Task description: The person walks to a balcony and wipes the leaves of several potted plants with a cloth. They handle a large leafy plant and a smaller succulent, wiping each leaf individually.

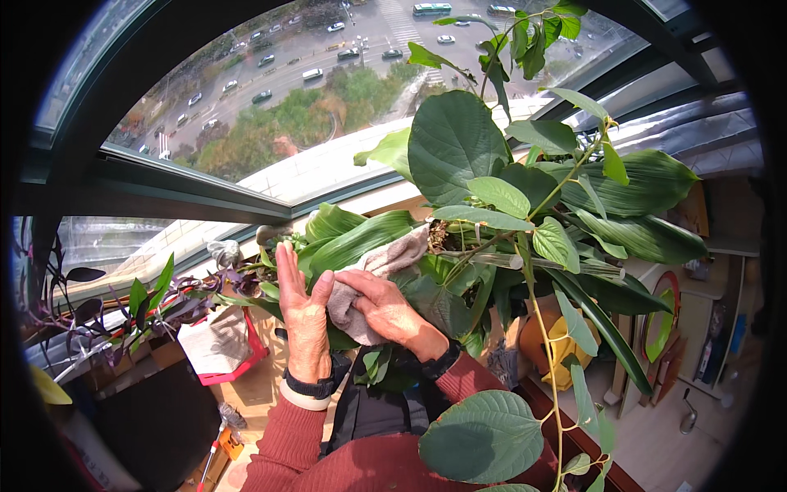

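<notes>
My right hand (388, 308) is closed on a greyish-pink cloth (403, 252), which bunches under the fingers and hangs out on both sides. The cloth lies against the broad green leaves of a potted plant (377, 236). Just left of it, my left hand (303, 326) is held up with its fingers stretched out and its thumb toward the cloth. Nothing shows in that palm. Leaves lie close behind its fingertips. Large heart-shaped leaves (456, 146) on a climbing stem rise to the right of my hands.
A window frame (193, 193) runs along the far side, with a street below outside. Purple-leaved plants (147, 316) trail at the left, near a red-edged holder with a pale cloth (220, 340). A long vine stem (534, 320) hangs at the right, by a yellow pot (566, 357) and shelves (715, 328).
</notes>
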`<state>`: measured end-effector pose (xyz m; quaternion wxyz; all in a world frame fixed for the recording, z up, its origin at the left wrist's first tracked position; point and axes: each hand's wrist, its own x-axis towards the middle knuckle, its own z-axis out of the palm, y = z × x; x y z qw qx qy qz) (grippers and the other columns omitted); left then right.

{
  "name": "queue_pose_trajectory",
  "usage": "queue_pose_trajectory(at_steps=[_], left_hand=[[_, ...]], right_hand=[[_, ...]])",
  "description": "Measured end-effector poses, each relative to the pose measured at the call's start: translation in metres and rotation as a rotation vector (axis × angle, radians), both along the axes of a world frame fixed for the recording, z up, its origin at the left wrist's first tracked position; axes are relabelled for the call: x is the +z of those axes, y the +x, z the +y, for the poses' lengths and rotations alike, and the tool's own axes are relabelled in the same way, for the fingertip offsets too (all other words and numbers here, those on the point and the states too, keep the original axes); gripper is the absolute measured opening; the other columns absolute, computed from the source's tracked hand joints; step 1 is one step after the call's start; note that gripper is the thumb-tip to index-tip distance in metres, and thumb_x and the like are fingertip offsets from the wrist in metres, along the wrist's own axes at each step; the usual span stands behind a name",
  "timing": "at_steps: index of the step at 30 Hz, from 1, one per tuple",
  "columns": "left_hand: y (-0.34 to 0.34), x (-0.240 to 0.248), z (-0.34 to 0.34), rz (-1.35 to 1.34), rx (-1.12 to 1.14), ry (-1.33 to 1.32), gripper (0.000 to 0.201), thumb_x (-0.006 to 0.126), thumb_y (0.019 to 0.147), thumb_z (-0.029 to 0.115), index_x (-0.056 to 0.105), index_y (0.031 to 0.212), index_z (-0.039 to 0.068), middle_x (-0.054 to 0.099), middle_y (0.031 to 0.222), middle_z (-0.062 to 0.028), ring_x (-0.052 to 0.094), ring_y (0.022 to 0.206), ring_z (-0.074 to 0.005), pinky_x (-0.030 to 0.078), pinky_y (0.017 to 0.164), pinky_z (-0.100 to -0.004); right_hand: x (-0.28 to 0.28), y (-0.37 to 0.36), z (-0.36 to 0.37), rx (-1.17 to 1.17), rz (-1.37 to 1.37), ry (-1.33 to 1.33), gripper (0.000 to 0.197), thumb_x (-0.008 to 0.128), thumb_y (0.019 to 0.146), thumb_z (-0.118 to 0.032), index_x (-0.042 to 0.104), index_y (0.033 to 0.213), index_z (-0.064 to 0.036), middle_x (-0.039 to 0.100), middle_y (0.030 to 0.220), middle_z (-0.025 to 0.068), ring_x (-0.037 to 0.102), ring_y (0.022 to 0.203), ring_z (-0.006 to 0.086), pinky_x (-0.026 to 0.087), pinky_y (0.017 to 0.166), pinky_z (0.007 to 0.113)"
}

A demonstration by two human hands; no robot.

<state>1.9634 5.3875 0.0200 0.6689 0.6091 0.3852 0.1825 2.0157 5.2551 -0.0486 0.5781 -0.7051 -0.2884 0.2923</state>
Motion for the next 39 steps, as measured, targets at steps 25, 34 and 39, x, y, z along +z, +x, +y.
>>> queue_pose_trajectory(at_steps=[25, 34, 39], left_hand=[[0.211, -0.133, 0.013, -0.393, -0.219, -1.071, 0.018, 0.070, 0.088, 0.001, 0.069, 0.106, -0.001, 0.073, 0.104, -0.0132, 0.070, 0.094, -0.0266, 0.058, 0.089, -0.0434], [0.123, -0.104, 0.007, -0.452, -0.037, -1.084, 0.047, 0.058, 0.106, 0.035, 0.055, 0.141, 0.003, 0.061, 0.141, -0.0154, 0.058, 0.128, -0.0346, 0.043, 0.113, -0.0543], [0.081, -0.094, -0.004, -0.448, 0.063, -0.875, 0.029, 0.056, 0.105, 0.011, 0.060, 0.130, -0.003, 0.066, 0.131, -0.0154, 0.063, 0.121, -0.0302, 0.048, 0.109, -0.0488]], right_hand=[[-0.027, -0.012, -0.003, -0.420, 0.709, 0.269, 0.028, 0.055, 0.105, -0.018, 0.063, 0.131, -0.0097, 0.066, 0.114, 0.0006, 0.060, 0.097, 0.0110, 0.048, 0.076, 0.024], [0.002, 0.004, -0.047, -0.185, 0.050, -0.044, 0.051, 0.049, 0.087, 0.010, 0.057, 0.136, 0.0013, 0.061, 0.135, 0.0173, 0.060, 0.125, 0.0310, 0.045, 0.107, 0.035], [0.049, 0.020, -0.048, -0.480, 0.235, 0.089, 0.051, 0.046, 0.091, 0.008, 0.058, 0.141, -0.0007, 0.063, 0.134, 0.0111, 0.058, 0.125, 0.0195, 0.043, 0.109, 0.031]])
